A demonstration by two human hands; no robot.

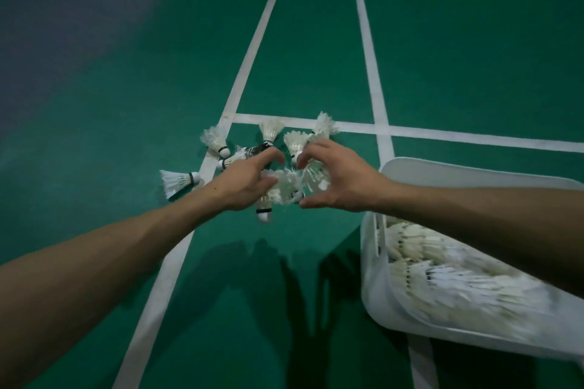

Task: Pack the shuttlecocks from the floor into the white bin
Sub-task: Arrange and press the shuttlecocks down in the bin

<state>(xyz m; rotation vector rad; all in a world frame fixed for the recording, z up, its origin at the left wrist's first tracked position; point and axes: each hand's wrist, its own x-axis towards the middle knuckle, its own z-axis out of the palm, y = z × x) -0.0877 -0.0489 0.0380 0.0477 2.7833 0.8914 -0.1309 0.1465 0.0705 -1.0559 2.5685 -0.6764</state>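
Several white feather shuttlecocks (268,133) lie in a loose pile on the green court floor, near a corner of white lines. My left hand (245,183) curls round shuttlecocks (284,188) at the pile's near side, one cork tip (264,213) poking out below it. My right hand (338,178) grips other shuttlecocks (314,175) right beside it, thumb and fingers curled. The two hands almost touch. A single shuttlecock (178,181) lies apart at the left. The white bin (442,172) stands at the right, under my right forearm, holding rows of stacked shuttlecocks (458,281).
White court lines (252,50) run away from me and cross behind the pile. Shadows of my hands fall on the green floor (284,278) between me and the pile. The floor at far left looks greyish.
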